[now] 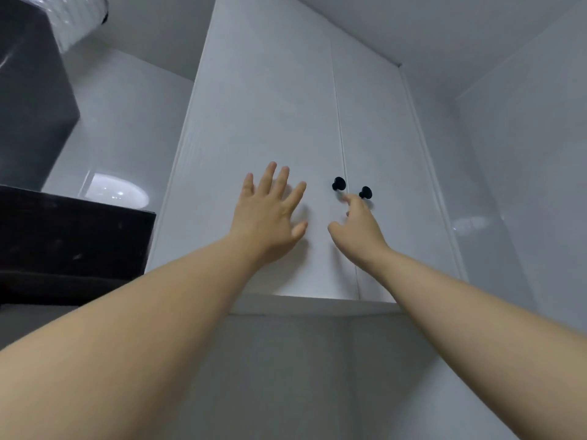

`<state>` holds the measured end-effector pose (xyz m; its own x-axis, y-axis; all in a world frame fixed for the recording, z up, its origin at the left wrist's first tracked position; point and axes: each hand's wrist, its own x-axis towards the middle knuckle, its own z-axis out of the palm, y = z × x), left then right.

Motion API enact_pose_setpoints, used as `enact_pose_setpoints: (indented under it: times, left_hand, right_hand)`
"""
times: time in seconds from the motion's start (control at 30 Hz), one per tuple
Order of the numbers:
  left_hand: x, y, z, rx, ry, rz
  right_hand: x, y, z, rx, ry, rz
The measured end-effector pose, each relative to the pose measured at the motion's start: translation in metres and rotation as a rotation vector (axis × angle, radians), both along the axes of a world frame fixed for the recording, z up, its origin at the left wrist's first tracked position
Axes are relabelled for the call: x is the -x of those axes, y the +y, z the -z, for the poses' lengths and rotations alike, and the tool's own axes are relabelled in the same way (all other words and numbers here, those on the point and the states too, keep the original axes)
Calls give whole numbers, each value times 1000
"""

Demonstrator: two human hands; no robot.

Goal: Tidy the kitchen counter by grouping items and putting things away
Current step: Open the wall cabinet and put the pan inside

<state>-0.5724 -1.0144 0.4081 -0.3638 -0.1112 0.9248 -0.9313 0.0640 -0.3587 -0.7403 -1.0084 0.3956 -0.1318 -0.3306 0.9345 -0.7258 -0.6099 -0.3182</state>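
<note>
The view looks up at a white wall cupboard (pixel 270 122) with two doors, both closed, the seam between them running down the middle. Both bare arms reach up to it.

The left hand (pixel 268 214) lies flat with its fingers (pixel 281 181) spread wide against the left door (pixel 254 138), palm toward the panel and thumb stuck out to the side. It holds nothing; whether the palm fully touches the door cannot be told.

The right hand (pixel 357 228) is loosely curled, its forefinger stretched up toward the two knobs, the thumb held apart below. Just up and to the left of that fingertip sits the left black knob (pixel 339 184) on the left door; just up and to the right of it, partly hidden behind the hand, sits the right black knob (pixel 365 192) on the right door (pixel 381 138). The fingertip lies between the knobs at the seam, and it grips neither one.

Out to the side of the left hand, well apart from it, hangs a black range hood (pixel 63 236) with a silvery foil duct (pixel 79 17) above it. Glossy pale wall tiles (pixel 120 128) surround the cupboard and catch a round light reflection.

No brand, label or writing shows anywhere.
</note>
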Motion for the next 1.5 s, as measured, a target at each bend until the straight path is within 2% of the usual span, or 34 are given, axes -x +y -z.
enact_pose_setpoints:
  times: [0.1, 0.23, 0.43, 0.87, 1.2, 1.3, 1.5]
  left_hand:
    - [-5, -5, -7, 42, -9, 62]
    - [-8, -11, -7, 86, -65, 94]
    - [-9, -13, -8, 87, -60, 125]
    - [-10, -6, 5, 29, -68, 153]
    - [-11, 15, 16, 8, 40, 200]
    - [-16, 24, 28, 4, 8, 145]
    - [-31, 53, 53, -124, -47, 144]
  right_hand:
    - [-2, -9, -28, 79, -31, -7]
    - [-1, -19, -62, 104, -93, 110]
    - [0, -32, -80, 151, -96, 224]
    - [-1, -15, -88, 6, -105, 277]
    - [7, 29, -89, 56, -92, 205]
    - [6, 49, -86, 73, -92, 174]
    - [-11, 109, -77, 119, -164, 96]
